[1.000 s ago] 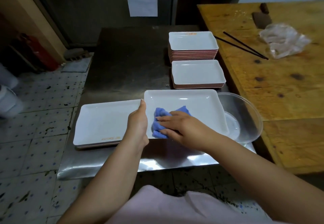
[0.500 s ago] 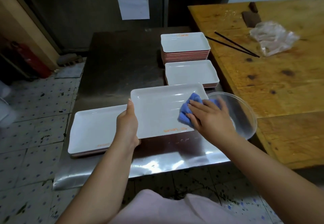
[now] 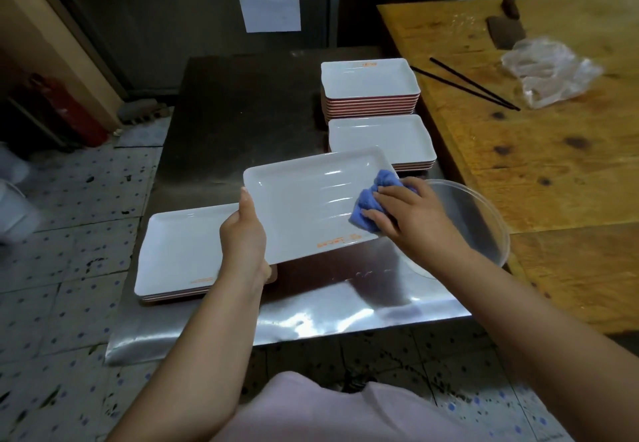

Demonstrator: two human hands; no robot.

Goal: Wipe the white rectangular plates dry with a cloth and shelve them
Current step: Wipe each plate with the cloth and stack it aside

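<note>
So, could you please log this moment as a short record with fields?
plate in hand: white rectangular plate, raised and tilted over the steel table
left hand: grips the plate's left edge
right hand: presses a blue cloth onto the plate's right end
stacks on table: one at near left, two at far right
beside: clear plastic bowl
</note>
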